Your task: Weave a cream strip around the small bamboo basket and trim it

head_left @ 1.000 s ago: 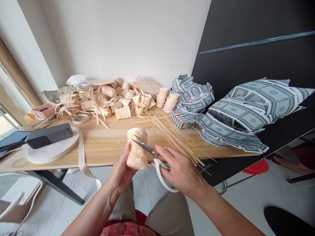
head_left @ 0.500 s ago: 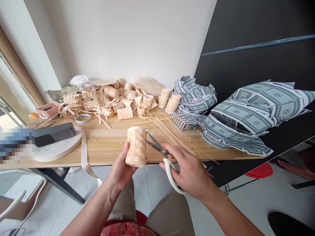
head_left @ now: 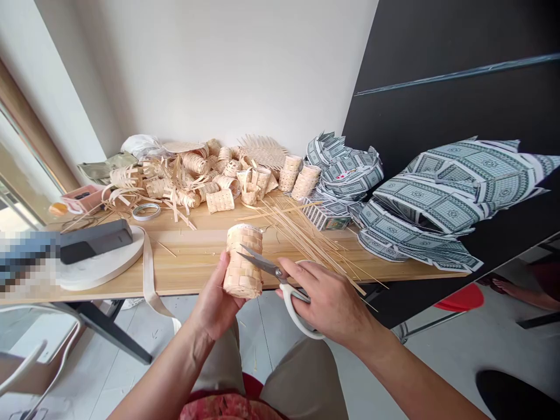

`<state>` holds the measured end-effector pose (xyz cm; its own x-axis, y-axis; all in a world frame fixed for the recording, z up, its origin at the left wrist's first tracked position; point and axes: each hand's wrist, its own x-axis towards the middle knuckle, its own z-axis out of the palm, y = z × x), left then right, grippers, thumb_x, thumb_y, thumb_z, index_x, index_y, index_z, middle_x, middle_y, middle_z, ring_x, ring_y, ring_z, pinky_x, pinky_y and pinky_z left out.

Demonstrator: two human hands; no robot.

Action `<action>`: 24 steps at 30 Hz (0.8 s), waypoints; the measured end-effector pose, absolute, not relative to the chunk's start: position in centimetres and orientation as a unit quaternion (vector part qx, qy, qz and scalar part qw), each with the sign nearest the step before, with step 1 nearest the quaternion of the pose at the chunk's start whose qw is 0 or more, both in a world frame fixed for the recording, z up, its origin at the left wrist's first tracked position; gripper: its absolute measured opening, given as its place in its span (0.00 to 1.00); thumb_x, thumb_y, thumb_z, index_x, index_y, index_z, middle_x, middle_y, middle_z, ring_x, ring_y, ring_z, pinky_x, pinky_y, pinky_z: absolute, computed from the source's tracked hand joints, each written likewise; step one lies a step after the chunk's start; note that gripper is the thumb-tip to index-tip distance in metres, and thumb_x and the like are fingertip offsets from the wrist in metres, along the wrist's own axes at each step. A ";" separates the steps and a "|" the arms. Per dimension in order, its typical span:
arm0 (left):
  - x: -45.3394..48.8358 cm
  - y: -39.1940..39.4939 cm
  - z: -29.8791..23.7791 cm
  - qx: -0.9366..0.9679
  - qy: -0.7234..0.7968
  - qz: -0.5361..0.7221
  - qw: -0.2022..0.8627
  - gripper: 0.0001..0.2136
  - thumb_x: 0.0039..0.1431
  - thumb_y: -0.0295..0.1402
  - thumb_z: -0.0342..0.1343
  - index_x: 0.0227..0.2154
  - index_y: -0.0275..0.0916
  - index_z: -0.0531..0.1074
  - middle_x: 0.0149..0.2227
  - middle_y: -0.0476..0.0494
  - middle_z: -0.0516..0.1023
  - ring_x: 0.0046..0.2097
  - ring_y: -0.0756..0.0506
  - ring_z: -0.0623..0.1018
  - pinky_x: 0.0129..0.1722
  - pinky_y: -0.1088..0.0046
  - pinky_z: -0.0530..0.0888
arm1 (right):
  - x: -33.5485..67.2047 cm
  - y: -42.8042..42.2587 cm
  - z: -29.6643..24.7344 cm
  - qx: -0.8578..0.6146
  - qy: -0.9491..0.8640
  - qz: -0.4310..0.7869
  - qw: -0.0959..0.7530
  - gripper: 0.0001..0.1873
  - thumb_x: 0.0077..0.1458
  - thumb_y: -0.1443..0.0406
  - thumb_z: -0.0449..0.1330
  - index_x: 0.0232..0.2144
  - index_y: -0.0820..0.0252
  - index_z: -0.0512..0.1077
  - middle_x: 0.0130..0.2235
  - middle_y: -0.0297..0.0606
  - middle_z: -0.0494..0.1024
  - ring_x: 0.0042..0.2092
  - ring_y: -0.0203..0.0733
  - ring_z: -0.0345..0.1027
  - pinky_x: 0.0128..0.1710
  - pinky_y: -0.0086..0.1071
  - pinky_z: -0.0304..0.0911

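Note:
My left hand [head_left: 214, 299] is shut around a small woven bamboo basket [head_left: 243, 262], which stands upright in my grip with its open top facing up. My right hand [head_left: 327, 300] holds a pair of white-handled scissors [head_left: 265, 265]. The steel blades point left, and their tips lie across the front of the basket near its upper wall. Whether the blades are touching the weave is hard to tell. Bamboo splints [head_left: 315, 245] lie on the table just beyond my right hand.
A wooden table [head_left: 192, 251] carries a heap of woven bamboo pieces [head_left: 192, 181], a white oval board [head_left: 105, 265] with a black case, and folded patterned paper [head_left: 420, 204]. A white strap hangs over the table's front edge. A red stool [head_left: 459, 297] stands on the right.
The scissors moved right of the basket, then swung back left across its front. The basket shifted slightly in my left hand.

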<state>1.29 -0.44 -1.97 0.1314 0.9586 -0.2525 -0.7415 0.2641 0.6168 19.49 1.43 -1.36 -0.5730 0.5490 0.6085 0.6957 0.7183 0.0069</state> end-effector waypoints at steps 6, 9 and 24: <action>0.9 -0.1 -2.9 0.180 0.283 0.565 0.754 0.17 0.60 0.43 0.45 0.36 0.34 0.72 0.30 0.41 0.76 0.30 0.46 0.75 0.30 0.71 0.72 | 19.8 1.2 -1.6 -0.340 -0.884 -0.158 0.280 0.12 0.59 0.66 0.50 0.43 0.65 0.67 0.27 0.37 0.76 0.28 0.37 0.70 0.28 0.29 0.60; 0.5 0.3 -3.4 0.186 0.216 0.548 0.786 0.19 0.58 0.45 0.47 0.37 0.32 0.72 0.32 0.38 0.76 0.31 0.45 0.75 0.30 0.71 0.71 | 20.1 0.9 -1.6 -0.344 -0.868 -0.152 0.325 0.11 0.60 0.65 0.49 0.43 0.63 0.67 0.29 0.38 0.76 0.29 0.38 0.71 0.29 0.29 0.62; 0.8 -0.1 -2.9 0.300 0.308 0.655 0.621 0.26 0.48 0.35 0.61 0.52 0.43 0.63 0.49 0.44 0.72 0.48 0.43 0.72 0.45 0.72 0.68 | 19.1 -0.9 -2.7 -0.450 -0.645 0.405 0.466 0.20 0.52 0.54 0.56 0.44 0.57 0.63 0.28 0.33 0.69 0.25 0.36 0.65 0.22 0.29 0.62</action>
